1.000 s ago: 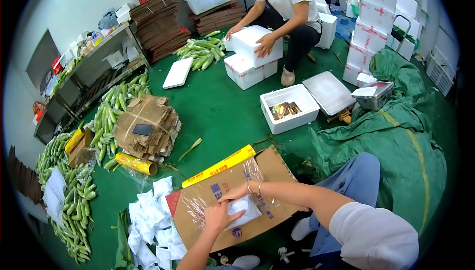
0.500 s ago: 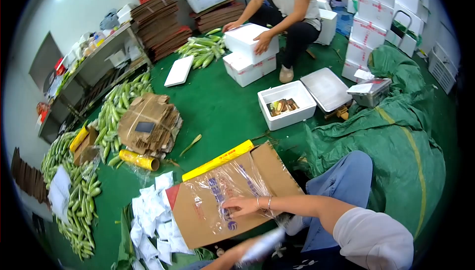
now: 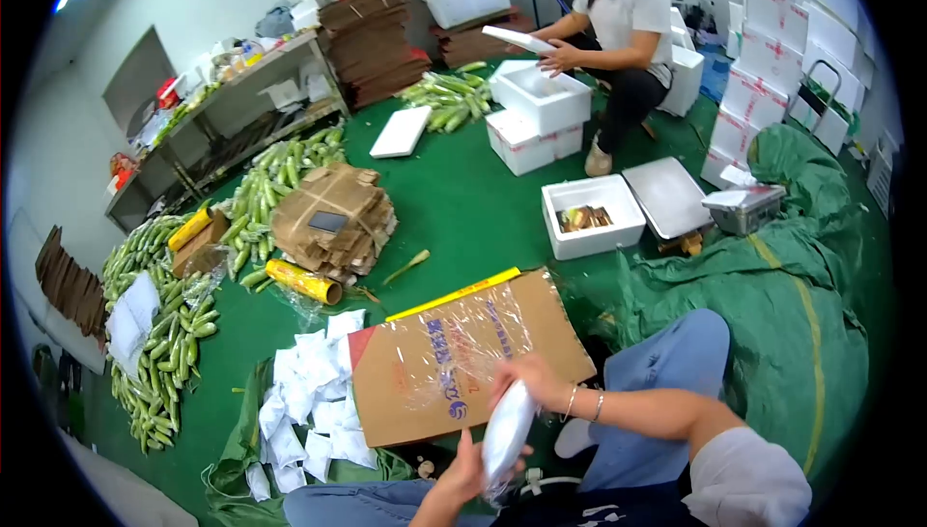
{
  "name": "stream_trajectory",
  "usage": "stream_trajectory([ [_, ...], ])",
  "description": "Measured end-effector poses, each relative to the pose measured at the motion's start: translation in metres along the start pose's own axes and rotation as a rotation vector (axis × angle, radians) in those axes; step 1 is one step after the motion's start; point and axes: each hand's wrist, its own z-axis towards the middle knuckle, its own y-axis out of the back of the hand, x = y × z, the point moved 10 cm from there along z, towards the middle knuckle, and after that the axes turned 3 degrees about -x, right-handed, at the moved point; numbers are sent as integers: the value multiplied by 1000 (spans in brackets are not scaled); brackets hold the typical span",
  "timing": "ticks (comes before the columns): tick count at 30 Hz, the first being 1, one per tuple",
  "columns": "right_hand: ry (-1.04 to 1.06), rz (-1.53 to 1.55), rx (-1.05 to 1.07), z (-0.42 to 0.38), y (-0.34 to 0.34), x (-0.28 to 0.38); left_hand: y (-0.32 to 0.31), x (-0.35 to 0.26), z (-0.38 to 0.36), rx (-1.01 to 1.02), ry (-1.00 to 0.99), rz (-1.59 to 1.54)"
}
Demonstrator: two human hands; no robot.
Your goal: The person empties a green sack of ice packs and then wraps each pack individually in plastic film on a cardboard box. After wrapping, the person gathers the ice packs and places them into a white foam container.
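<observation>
A white, elongated packet [image 3: 508,435], with some clear film at its lower end, is tilted between my hands over my lap. My left hand [image 3: 468,469] is closed around its lower part, thumb on the near side and fingertips showing on the other. My right hand [image 3: 533,378] grips its upper end. Just beyond lies a flat printed cardboard box [image 3: 396,392] with crumpled clear film [image 3: 507,334] on top. A yellow strip [image 3: 454,295] runs along its far edge. Several white pouches [image 3: 304,372] are heaped left of the cardboard.
Long green vegetables [image 3: 179,353] are piled at left. A cardboard bundle [image 3: 333,218] and yellow roll [image 3: 304,282] lie on the green floor. An open foam box [image 3: 594,237] stands ahead, a green tarp [image 3: 753,314] at right. Another person [image 3: 628,25] crouches beside stacked foam boxes [image 3: 536,145].
My right hand has left the film on the cardboard and taken the packet's upper end. The packet now stands more upright. The other person has lifted a foam box's lid.
</observation>
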Motion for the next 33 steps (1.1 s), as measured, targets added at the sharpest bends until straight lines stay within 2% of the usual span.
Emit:
stream_trajectory([
  [2, -150, 287, -161, 10, 36, -37, -28, -35, -16, -186, -529, 839],
  [3, -139, 292, -160, 7, 28, -53, 0, -49, -27, -468, -775, 1058],
  [4, 79, 20, -385, -2, 42, -50, -9, -52, -26, -458, -776, 1070],
  [5, 295, -260, -611, -17, 50, -33, -9, -70, -39, -760, -801, 1119],
  [7, 330, -362, -621, -37, 20, -18, -36, -93, -75, -1319, -870, 1126],
  [8, 352, -476, -613, -50, 1, -7, -28, -96, -72, -1316, -873, 1129],
  [10, 534, -885, -509, -69, -43, 23, 16, -102, -74, -1408, -1025, 945],
  [11, 483, -891, -370, -69, -58, 23, 50, -101, -62, -1307, -1042, 780],
  [12, 476, -892, -371, -77, -61, 32, 89, -84, -35, -1084, -751, 383],
  [14, 701, -1349, -27, -100, -116, 43, 77, -54, -16, -771, -564, 100],
  [15, 781, -1446, 90, -113, -134, 45, 66, -52, -17, -832, -500, 212],
  [16, 774, -1440, 95, -113, -135, 42, 55, -50, -18, -888, -431, 323],
  [18, 1000, -1317, 476, -139, -159, 15, 37, -38, -3, -639, -585, 768],
  [19, 1028, -1259, 497, -140, -165, 16, 27, -28, 4, -498, -659, 985],
  [20, 970, -1348, 514, -139, -162, 12, 17, -11, 9, -358, -732, 1186],
  [22, 707, -1423, 401, -99, -139, 15, 26, 17, 19, -16, -348, 740],
  [23, 430, -1393, 269, -59, -98, -5, 20, 15, -6, -113, -294, 529],
  [24, 535, -1275, 103, -51, -94, 23, 12, 11, -30, -215, -263, 307],
  [25, 392, -1143, -6, -36, -85, 25, -2, -13, -51, -296, -364, 583],
  [26, 587, -1035, -38, -34, -94, 26, -6, -31, -68, -541, -495, 857],
  [27, 576, -955, 26, -37, -118, 32, -1, -45, -90, -856, -514, 1196],
  [28, 564, -870, 91, -43, -144, 43, -6, -56, -110, -951, -663, 1253],
  [29, 658, -865, 224, -55, -172, 48, -12, -59, -133, -985, -690, 1221],
  [30, 754, -852, 334, -69, -194, 54, -16, -59, -157, -1027, -824, 1191],
  [31, 733, -820, 449, -78, -215, 61, -21, -55, -181, -1023, -889, 1159],
  [32, 725, -825, 696, -94, -245, 64, -30, -48, -202, -999, -959, 1147],
  [33, 723, -830, 916, -111, -266, 64, -37, -39, -224, -1063, -959, 1116],
])
